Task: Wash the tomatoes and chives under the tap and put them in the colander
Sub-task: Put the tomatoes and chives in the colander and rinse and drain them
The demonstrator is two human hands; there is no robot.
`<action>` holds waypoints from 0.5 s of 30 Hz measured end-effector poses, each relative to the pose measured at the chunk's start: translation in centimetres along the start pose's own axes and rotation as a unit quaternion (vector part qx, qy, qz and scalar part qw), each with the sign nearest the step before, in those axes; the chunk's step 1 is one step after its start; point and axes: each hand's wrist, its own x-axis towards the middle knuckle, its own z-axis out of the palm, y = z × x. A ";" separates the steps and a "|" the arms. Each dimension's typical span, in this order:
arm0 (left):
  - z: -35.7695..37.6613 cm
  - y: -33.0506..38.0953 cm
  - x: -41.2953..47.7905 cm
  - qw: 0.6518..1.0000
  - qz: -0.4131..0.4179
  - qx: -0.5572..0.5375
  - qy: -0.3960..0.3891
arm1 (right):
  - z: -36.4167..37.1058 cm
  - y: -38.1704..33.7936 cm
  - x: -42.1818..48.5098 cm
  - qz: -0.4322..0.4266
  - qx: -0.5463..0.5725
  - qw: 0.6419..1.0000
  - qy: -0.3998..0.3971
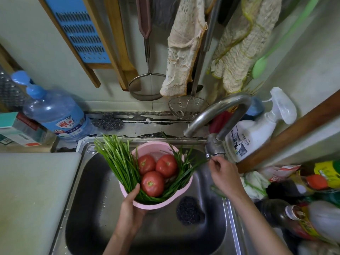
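Holding the pink colander (156, 204) by its near rim, the left hand (131, 203) has its thumb hooked over the edge and its fingers curled underneath, keeping the bowl above the steel sink (86, 190). Three red tomatoes (166, 165) sit inside, just beyond that thumb, glossy and wet-looking, each showing a pale green stem scar. Long green chives (117, 159) lie around them: one thick bunch fans out past the far left rim, and a thinner bunch curves along the right side toward the right hand (225, 173). That hand is up at the base of the tap (215, 115), its fingertips pinched on the small metal handle, the remaining fingers loosely bent. The spout arches over the far side of the colander. A dark scouring pad (189, 210) rests in the sink between the two forearms. A grey worktop (31, 196) lies left of the left hand.
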 end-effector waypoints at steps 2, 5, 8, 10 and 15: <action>-0.4 0.2 -0.4 1.000 0.005 0.014 -0.005 | 0.2 -0.4 -1.6 -0.007 -0.006 0.999 -0.037; -0.7 0.8 -1.4 0.999 0.027 0.041 -0.004 | 1.4 -2.2 -3.8 0.041 0.028 0.989 -0.139; -1.0 1.2 -2.6 0.997 0.053 0.057 -0.002 | 3.4 -3.8 -4.0 0.145 0.148 0.933 -0.294; -1.3 1.3 -3.5 0.996 0.067 0.064 0.000 | 4.7 -4.3 -3.8 0.173 0.258 0.910 -0.274; -1.9 1.5 -5.6 0.994 0.081 0.075 -0.002 | 6.6 -6.9 -3.7 0.025 -0.035 0.993 -0.114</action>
